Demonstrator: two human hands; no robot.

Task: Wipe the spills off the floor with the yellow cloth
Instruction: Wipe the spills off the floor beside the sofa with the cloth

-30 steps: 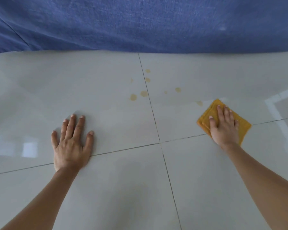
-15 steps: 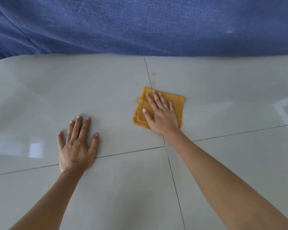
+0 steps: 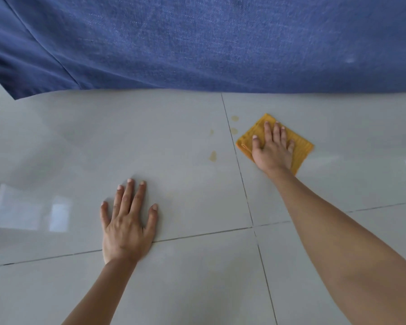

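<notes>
A: Where does the yellow cloth point(image 3: 301, 147) sit?

B: Flat on the pale tiled floor point(image 3: 174, 141), folded into a rough square, just right of a grout line point(image 3: 238, 160) that runs away from the camera. The right hand point(image 3: 272, 151) lies palm-down on top of it, fingers point(image 3: 267, 131) stretched forward and slightly spread, pressing rather than gripping.

A: And the spills?

B: 4 small yellowish spots point(image 3: 213, 156) show left of the cloth (faint, hard to count for sure). 2 sit close by the grout line near the cloth's far-left edge, 2 lie further left on the next tile.

A: The other hand?

B: The left hand point(image 3: 127, 227) rests flat on the floor, nearer the camera and well apart from the cloth, fingers fanned wide and holding nothing. Its heel lies on a crosswise grout line.

A: Anything beyond?

B: A blue fabric point(image 3: 197, 43) fills the top of the view, its lower edge meeting the floor. Bright window reflections point(image 3: 31, 211) gleam on the tiles at the left.
</notes>
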